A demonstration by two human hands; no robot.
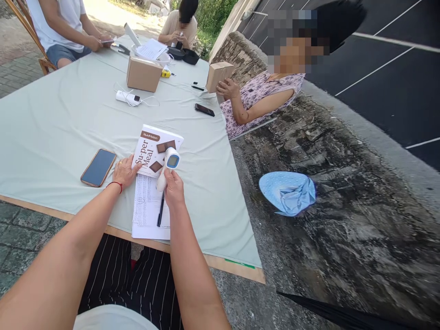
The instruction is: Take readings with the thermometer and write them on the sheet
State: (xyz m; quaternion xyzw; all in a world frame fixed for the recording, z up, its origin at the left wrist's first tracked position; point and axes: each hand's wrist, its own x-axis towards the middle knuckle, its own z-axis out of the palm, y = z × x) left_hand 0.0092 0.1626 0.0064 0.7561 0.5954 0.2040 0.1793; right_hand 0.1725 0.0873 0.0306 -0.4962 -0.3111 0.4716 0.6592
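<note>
My right hand [174, 187] is wrapped round the handle of a white handheld infrared thermometer [171, 158], its blue-rimmed screen facing up toward me. Beside it, my left hand [126, 172] grips the lower left edge of a white and brown "Super Meal" box [146, 145] resting on the table. Part of the box is covered by the thermometer. Printed papers [142, 215] lie under the box's near edge, with a black pen [160, 210] on top of them. To the left of my left hand lies a smartphone [98, 167] with a dark screen.
A cardboard box [143, 74], a white device with a cord [128, 98] and a black phone [204, 110] are farther along the cloth-covered table [62, 133]. One person on the right holds a small carton [218, 75]; two others sit beyond. A blue hat [287, 192] lies on the stone ledge.
</note>
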